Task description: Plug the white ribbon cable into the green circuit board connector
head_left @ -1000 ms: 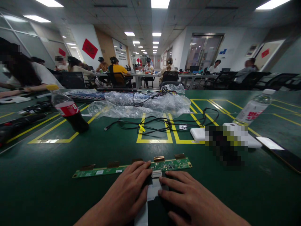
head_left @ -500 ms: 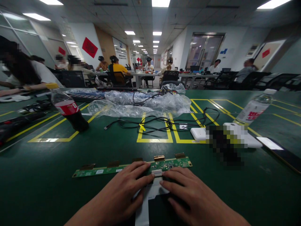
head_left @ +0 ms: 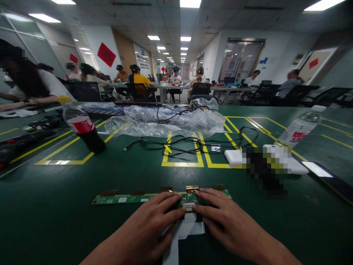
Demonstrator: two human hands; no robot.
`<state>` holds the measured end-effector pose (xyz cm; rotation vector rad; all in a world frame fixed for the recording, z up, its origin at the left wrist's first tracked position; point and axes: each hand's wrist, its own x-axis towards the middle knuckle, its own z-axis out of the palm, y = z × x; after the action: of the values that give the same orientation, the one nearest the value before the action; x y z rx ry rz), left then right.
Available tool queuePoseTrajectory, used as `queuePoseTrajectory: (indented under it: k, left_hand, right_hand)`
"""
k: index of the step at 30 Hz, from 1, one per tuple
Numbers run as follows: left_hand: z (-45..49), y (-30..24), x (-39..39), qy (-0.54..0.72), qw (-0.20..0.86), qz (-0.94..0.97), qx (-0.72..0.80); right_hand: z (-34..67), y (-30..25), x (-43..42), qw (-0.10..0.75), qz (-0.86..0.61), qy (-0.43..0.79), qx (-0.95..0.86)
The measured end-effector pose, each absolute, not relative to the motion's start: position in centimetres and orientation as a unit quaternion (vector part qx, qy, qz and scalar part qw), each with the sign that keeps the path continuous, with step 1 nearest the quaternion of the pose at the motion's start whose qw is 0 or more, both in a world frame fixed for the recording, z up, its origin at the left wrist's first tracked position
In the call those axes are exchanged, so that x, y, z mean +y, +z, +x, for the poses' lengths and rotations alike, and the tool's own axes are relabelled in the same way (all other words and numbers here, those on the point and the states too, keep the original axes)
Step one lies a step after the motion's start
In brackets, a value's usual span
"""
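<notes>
Right hand (head_left: 227,213) has advanced since the earlier frame, fingers now over the long, narrow green circuit board (head_left: 131,199) on the dark green tabletop (head_left: 52,224). It and the left hand (head_left: 156,219) are open and extended, fingertips at the board's pale rectangular connector (head_left: 189,207). Crumpled clear plastic (head_left: 198,123) lies well beyond.

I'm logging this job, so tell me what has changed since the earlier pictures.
The green circuit board has slid slightly right, and the white flat cable with it. The right hand has moved forward, its fingers now over the board; the left hand has shifted slightly right. The cola bottle and clear plastic wrap stayed put.
</notes>
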<state>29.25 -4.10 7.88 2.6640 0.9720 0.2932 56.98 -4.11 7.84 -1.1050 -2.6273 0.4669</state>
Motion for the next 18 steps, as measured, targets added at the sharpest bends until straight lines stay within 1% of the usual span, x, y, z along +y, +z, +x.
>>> queuePoseTrajectory:
  k: [18]
  left_hand:
    - [29.17,7.78,-4.03,0.093,0.14,0.927,0.335]
  right_hand:
    - [57.55,8.47,-3.98,0.061,-0.381,0.17,-0.907]
